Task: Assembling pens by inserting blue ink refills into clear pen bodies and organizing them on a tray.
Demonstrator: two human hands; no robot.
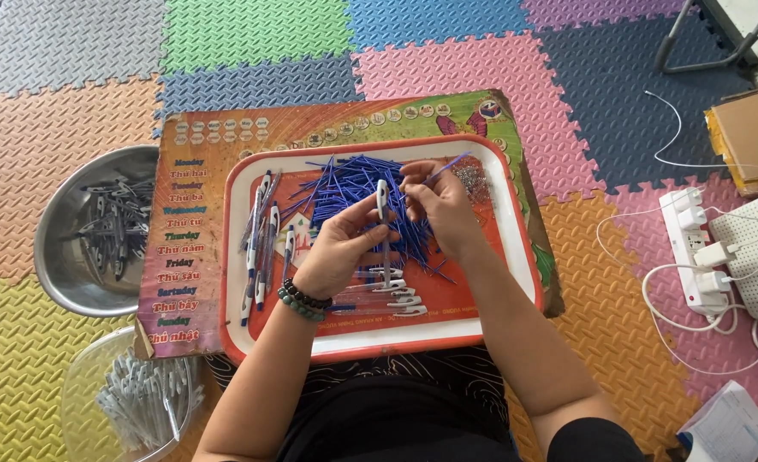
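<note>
2 hands (387, 227), 1 pen barrel (382, 199), 1 refill (444, 169)

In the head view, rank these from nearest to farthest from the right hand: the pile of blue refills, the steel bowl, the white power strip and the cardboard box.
From the right hand:
1. Pile of blue refills, on the tray right beside the hand.
2. White power strip, on the mat to the right.
3. Cardboard box at far right and steel bowl at far left: too close to call.

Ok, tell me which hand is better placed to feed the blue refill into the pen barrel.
Right. The right hand already pinches a blue refill, its end near the white pen barrel that the left hand holds upright.
</note>
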